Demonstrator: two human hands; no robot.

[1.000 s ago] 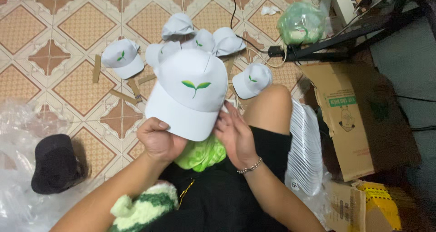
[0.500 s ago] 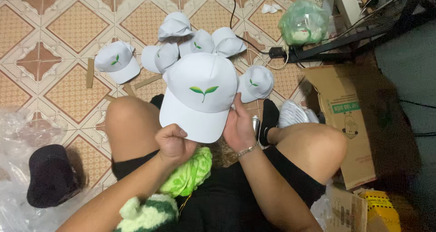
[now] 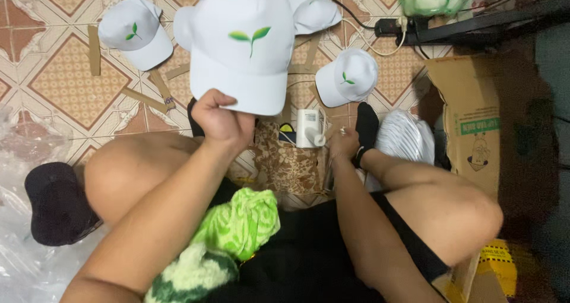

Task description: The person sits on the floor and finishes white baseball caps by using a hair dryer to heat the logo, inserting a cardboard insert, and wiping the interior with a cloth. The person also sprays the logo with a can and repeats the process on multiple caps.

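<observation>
here the left hand (image 3: 221, 120) pinches the white cap's (image 3: 243, 45) brim; right hand (image 3: 343, 144) curled, grip unclear.

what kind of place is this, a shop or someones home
Probably a home floor used for small-batch packing work: a patterned tile floor, several identical white caps laid out, a cardboard box, and clear plastic bags.

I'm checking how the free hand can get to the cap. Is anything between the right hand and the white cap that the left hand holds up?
Partly. The right hand is low by the small white box, which stands between it and the white cap pinched at the brim by the left hand. Above the box, nothing visible blocks the way.
</observation>
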